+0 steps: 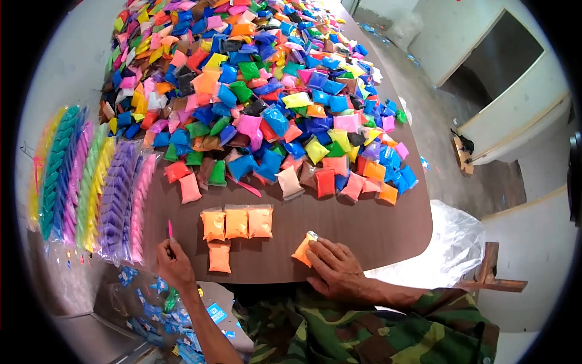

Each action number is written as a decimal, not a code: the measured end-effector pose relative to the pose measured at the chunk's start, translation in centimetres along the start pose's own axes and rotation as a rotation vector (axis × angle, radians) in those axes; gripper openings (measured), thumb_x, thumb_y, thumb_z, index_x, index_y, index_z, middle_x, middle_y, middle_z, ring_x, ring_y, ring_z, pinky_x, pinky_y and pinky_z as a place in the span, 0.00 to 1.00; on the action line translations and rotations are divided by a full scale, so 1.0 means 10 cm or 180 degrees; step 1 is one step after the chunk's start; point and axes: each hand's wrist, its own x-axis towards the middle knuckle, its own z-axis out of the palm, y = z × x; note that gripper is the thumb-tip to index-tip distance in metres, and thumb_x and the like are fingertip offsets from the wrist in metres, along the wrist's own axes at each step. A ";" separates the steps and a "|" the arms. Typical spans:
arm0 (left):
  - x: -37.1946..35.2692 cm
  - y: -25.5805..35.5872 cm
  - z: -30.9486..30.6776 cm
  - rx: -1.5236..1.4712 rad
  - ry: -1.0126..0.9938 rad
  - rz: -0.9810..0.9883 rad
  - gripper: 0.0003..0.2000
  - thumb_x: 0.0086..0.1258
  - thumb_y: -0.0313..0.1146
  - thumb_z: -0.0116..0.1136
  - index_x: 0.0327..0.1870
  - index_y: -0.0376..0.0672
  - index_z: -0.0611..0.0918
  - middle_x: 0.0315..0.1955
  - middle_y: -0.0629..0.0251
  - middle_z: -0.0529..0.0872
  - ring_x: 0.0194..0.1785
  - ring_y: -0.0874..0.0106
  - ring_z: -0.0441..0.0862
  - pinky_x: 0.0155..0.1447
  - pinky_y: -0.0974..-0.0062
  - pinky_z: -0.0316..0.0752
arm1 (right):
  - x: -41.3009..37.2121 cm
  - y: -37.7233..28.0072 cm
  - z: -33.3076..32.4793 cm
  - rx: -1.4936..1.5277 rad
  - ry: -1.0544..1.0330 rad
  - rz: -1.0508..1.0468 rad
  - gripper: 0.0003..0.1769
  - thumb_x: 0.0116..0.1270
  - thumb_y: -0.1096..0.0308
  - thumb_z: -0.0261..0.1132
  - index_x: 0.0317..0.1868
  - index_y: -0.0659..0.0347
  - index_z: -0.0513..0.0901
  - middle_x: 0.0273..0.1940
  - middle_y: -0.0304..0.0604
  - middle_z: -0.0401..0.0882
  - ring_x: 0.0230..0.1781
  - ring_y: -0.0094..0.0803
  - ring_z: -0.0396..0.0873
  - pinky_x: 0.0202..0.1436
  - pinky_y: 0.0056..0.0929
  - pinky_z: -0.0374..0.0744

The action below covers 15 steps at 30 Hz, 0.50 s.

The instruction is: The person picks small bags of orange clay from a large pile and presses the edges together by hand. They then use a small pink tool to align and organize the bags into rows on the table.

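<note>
My left hand (175, 264) is at the table's front edge, its fingers closed on a thin pink stick (170, 229) that points up and away. Under the fingers of my right hand (332, 264) lies an orange packet (301, 252), partly covered, with a small whitish patch at its top end. Between my hands, three light orange packets (236, 223) lie side by side in a row. A fourth orange packet (219, 258) lies just below the row's left end.
A large heap of colourful small packets (248, 124) covers the table's far part. Long bags of coloured twisted pieces (118, 200) lie along the left side. Clear plastic sheeting (451, 242) is beyond the right edge. Blue wrappers (176, 321) litter the floor.
</note>
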 end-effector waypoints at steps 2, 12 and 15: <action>0.00 0.00 0.01 0.0045 0.0075 0.0036 0.05 0.80 0.27 0.66 0.42 0.36 0.86 0.29 0.59 0.88 0.31 0.69 0.83 0.34 0.72 0.78 | -0.07 -0.07 0.13 0.0003 0.0010 0.0226 0.41 0.69 0.53 0.76 0.74 0.71 0.75 0.78 0.64 0.70 0.79 0.59 0.69 0.80 0.57 0.69; -0.02 0.00 0.01 -0.0009 0.0024 -0.0162 0.05 0.79 0.27 0.67 0.44 0.34 0.88 0.31 0.58 0.89 0.31 0.69 0.84 0.36 0.69 0.80 | -0.03 0.10 0.16 0.0181 0.0242 0.0042 0.38 0.69 0.53 0.76 0.72 0.70 0.79 0.77 0.62 0.72 0.79 0.56 0.71 0.82 0.53 0.68; -0.04 -0.01 0.03 0.0023 0.0069 -0.0126 0.05 0.79 0.27 0.67 0.44 0.34 0.87 0.33 0.57 0.89 0.32 0.68 0.84 0.38 0.68 0.80 | -0.06 0.11 0.16 0.0127 0.0267 -0.0011 0.37 0.69 0.55 0.77 0.72 0.68 0.79 0.77 0.59 0.73 0.79 0.54 0.71 0.82 0.52 0.68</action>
